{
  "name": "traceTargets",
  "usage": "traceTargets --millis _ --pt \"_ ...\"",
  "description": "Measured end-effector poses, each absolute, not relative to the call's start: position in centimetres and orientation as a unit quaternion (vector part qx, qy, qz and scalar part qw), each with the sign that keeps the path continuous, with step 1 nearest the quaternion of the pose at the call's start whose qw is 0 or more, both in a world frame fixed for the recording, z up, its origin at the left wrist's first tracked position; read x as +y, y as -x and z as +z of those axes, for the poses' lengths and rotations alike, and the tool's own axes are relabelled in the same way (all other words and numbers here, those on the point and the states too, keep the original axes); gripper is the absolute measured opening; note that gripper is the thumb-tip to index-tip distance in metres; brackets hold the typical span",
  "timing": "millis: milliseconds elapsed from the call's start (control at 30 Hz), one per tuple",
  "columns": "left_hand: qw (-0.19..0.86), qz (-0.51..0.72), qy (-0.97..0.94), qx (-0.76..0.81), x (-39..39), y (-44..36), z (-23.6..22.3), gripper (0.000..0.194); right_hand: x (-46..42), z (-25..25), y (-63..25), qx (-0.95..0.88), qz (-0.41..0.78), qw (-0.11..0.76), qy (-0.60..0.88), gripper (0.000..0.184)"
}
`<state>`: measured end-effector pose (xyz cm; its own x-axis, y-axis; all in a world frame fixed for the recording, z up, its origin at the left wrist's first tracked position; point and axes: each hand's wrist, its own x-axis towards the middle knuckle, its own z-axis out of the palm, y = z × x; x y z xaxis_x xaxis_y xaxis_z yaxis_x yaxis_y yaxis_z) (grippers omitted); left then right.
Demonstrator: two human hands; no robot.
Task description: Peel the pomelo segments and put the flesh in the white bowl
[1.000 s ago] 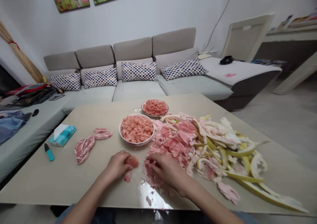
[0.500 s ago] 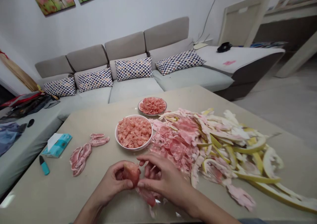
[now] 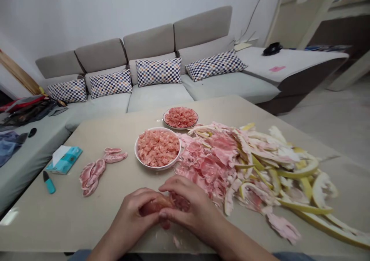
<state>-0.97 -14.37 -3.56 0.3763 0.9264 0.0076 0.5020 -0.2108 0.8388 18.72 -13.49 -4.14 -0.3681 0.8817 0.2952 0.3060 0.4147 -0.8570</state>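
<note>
Working a pink pomelo segment between both hands, the person holds it close to the front edge of the counter, toward the middle. The step in hand appears to be separating pulp from membrane, judging by the loose pulp in the bowls and the flat pink skins set apart. The segment appears to be only partly stripped, so the next move calls for finger pressure where pulp and skin meet. The left hand comes in from the lower left, and the right hand comes in from the lower right, palm down. Both grips are closed on the segment, with the fingers curled over it and the hands nearly touching. A white bowl of pulp stands just beyond the hands, with a smaller plate of pulp toward the far edge. A large heap of pomelo peel, pink skins and yellow rind, covers the right side of the counter. Two groups of membrane pieces lie left of the bowl, beside a tissue packet and a small teal implement.
</note>
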Motion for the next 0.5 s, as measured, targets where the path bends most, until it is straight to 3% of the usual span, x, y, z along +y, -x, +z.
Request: traceTargets --millis 233,500 --pt "0.364 0.258 -0.748 0.491 -14.57 0.92 -3.68 0.023 -13.38 -3.98 -18.03 -0.712 0.434 0.397 0.383 0.011" --pt "0.344 0.269 -0.740 0.512 -14.65 1.15 -3.29 0.026 -12.53 -4.50 -17.91 -0.611 0.559 0.400 0.393 0.024"
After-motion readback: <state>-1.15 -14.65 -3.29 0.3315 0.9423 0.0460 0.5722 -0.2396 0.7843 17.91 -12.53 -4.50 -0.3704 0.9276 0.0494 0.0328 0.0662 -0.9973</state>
